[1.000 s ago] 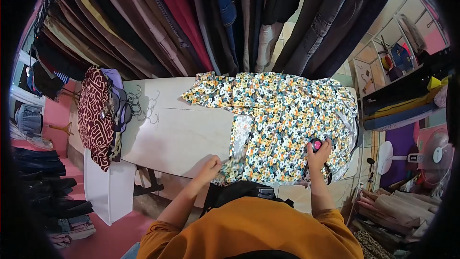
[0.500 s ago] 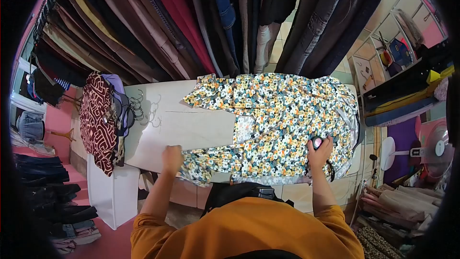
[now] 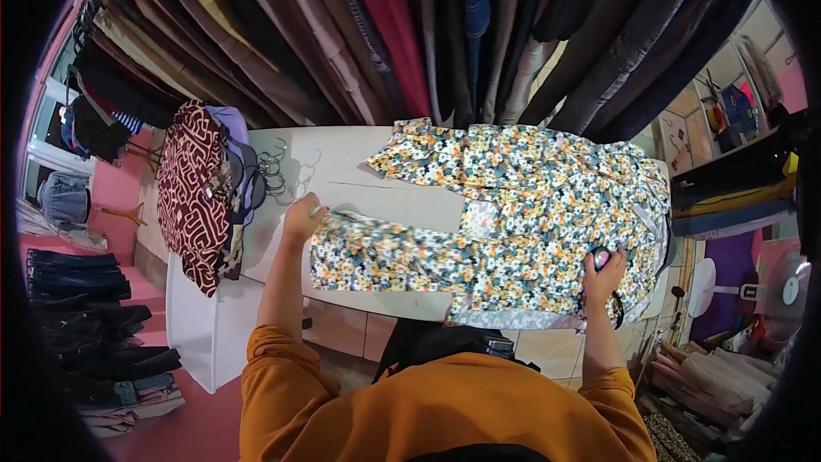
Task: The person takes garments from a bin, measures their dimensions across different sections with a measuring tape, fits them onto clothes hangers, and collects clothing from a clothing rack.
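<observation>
Have floral garment point(image 3: 547, 205) spread over bench point(image 3: 402, 204), body toward right end. Far sleeve point(image 3: 419, 150) lying out to left along far side; near sleeve point(image 3: 393, 257) extended left on near side, partly blurred.

Have left hand point(image 3: 301, 218) at outer far corner of near sleeve, grip closed on fabric. Have right hand point(image 3: 605, 278) over garment body, grip wrapped round dark handheld object point(image 3: 602, 257) with pink patch on top; can't tell exactly what.

See wire hangers point(image 3: 272, 178) on bench beyond left hand, next to clothes pile at left end, maroon patterned piece point(image 3: 195, 197) in it. Further out: hanging trousers point(image 3: 385, 34) past far edge, white panel point(image 3: 205, 316) low left, folded dark trousers point(image 3: 77, 291) far left, fan point(image 3: 782, 281) far right.
</observation>
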`<action>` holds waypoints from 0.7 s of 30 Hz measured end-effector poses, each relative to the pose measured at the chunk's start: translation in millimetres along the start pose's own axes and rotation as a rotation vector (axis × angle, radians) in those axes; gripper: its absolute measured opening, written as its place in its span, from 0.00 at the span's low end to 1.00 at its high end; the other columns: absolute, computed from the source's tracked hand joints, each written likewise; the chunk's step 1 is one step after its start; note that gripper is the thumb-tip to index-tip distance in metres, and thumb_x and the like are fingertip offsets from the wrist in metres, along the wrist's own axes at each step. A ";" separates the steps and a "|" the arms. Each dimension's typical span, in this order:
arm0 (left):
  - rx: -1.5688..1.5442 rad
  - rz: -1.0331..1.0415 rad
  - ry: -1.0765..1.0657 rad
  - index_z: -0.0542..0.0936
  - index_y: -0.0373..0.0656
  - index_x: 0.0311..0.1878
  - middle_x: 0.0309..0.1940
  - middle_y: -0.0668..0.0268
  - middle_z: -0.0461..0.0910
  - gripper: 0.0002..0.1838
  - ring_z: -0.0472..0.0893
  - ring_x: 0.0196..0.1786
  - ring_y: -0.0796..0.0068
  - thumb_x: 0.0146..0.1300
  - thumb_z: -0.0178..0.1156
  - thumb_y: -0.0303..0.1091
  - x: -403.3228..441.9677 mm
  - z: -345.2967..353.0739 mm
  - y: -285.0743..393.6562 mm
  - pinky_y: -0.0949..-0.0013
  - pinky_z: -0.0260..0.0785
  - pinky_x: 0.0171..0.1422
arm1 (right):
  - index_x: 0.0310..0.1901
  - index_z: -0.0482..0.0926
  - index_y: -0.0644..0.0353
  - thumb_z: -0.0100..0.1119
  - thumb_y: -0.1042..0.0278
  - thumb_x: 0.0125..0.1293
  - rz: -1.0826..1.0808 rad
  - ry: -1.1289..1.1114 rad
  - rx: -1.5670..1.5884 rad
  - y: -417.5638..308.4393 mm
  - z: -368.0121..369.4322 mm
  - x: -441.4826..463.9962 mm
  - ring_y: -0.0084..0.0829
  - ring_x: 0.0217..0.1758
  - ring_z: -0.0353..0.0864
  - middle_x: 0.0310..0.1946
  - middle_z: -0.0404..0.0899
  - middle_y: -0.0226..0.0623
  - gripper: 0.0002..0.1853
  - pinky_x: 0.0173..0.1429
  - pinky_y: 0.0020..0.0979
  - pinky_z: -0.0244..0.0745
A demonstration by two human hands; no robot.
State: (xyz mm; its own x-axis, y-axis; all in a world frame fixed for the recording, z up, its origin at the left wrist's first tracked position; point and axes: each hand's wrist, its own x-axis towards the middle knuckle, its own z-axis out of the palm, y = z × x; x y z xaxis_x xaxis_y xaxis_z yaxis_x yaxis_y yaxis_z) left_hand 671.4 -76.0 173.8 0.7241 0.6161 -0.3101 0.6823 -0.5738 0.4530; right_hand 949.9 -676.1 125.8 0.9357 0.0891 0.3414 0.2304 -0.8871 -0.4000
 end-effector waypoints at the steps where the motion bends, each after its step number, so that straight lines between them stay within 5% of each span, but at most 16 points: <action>1: 0.099 0.013 0.219 0.77 0.45 0.38 0.39 0.60 0.80 0.11 0.75 0.49 0.52 0.55 0.64 0.39 -3.8 3.0 -6.5 0.50 0.61 0.56 | 0.47 0.67 0.68 0.69 0.57 0.51 -0.001 -0.003 0.003 2.9 2.2 -0.3 0.56 0.61 0.64 0.59 0.65 0.56 0.29 0.64 0.49 0.58; 2: 0.197 0.026 0.437 0.76 0.45 0.41 0.43 0.59 0.80 0.14 0.75 0.51 0.52 0.55 0.65 0.40 -8.4 7.1 -11.9 0.50 0.60 0.59 | 0.48 0.67 0.68 0.69 0.57 0.51 -0.004 -0.005 0.006 6.2 2.8 0.3 0.56 0.61 0.64 0.60 0.65 0.56 0.29 0.64 0.49 0.58; 7: 0.081 0.049 0.739 0.65 0.36 0.63 0.61 0.49 0.67 0.29 0.65 0.64 0.45 0.61 0.59 0.38 -71.5 64.0 -12.9 0.47 0.54 0.67 | 0.51 0.69 0.69 0.69 0.57 0.52 -0.166 0.064 -0.201 -30.2 -9.2 -6.6 0.55 0.61 0.65 0.59 0.66 0.54 0.31 0.67 0.49 0.56; 9: 0.073 0.121 0.735 0.61 0.35 0.67 0.66 0.47 0.63 0.33 0.61 0.68 0.43 0.62 0.58 0.39 -102.1 96.0 -15.4 0.46 0.50 0.71 | 0.52 0.68 0.69 0.70 0.60 0.51 0.010 -0.113 0.316 -52.5 -6.7 -18.5 0.55 0.62 0.64 0.60 0.66 0.55 0.31 0.68 0.48 0.56; 11: 0.268 0.087 0.392 0.56 0.37 0.71 0.72 0.49 0.54 0.37 0.52 0.74 0.46 0.63 0.55 0.44 -128.0 101.0 -1.3 0.41 0.39 0.74 | 0.58 0.65 0.69 0.70 0.62 0.51 -0.157 -0.185 0.223 -58.3 15.4 -34.2 0.56 0.66 0.62 0.63 0.63 0.56 0.35 0.69 0.48 0.55; 12: 0.269 0.079 0.391 0.56 0.37 0.71 0.72 0.49 0.54 0.37 0.52 0.74 0.46 0.63 0.55 0.44 -130.2 97.5 -6.1 0.41 0.39 0.74 | 0.60 0.64 0.69 0.70 0.61 0.51 -0.288 -0.196 0.164 -66.2 20.6 -37.6 0.56 0.67 0.61 0.64 0.62 0.57 0.37 0.69 0.48 0.54; 18: 0.223 0.077 0.218 0.53 0.38 0.73 0.74 0.52 0.50 0.41 0.46 0.77 0.49 0.62 0.52 0.50 -147.9 72.2 -47.0 0.38 0.33 0.74 | 0.66 0.57 0.71 0.66 0.58 0.56 -0.137 -0.143 0.062 -82.9 30.2 -39.7 0.58 0.69 0.58 0.66 0.59 0.60 0.42 0.72 0.49 0.50; 21: 0.274 0.092 0.197 0.53 0.37 0.73 0.74 0.51 0.50 0.40 0.46 0.76 0.50 0.62 0.52 0.49 -146.0 59.5 -43.3 0.40 0.33 0.75 | 0.57 0.65 0.71 0.68 0.59 0.55 -0.064 -0.166 0.100 -82.4 33.7 -38.1 0.57 0.64 0.63 0.62 0.64 0.59 0.34 0.69 0.46 0.56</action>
State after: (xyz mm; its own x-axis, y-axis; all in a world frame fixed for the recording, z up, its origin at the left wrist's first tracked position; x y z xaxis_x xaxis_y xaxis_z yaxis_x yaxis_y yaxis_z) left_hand 542.1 -173.3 149.7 0.7684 0.6322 -0.0993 0.6364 -0.7388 0.2217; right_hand 904.3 -591.1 117.1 0.9476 0.2248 0.2269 0.3084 -0.8287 -0.4671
